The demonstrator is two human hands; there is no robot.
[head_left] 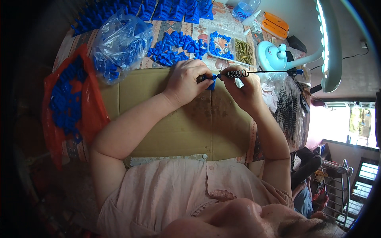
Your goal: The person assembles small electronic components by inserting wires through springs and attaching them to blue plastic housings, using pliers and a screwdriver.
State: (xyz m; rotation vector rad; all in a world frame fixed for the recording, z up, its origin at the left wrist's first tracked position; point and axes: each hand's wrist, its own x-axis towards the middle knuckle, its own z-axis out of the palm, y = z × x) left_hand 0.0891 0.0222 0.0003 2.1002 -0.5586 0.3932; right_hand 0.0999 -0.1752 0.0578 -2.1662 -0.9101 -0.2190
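Blue plastic piece [212, 84] above cardboard [158, 135], pinched by the left hand [186, 81]; the right hand [245, 91], fingers closed, grips a dark coiled wire [237, 73] (long end jutting rightward). Off-centre pressure could make the piece slip.

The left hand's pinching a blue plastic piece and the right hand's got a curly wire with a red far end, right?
No: the far end is blue, not red, as the head view shows. The left hand pinches a blue plastic piece, and the right hand holds the curly wire.
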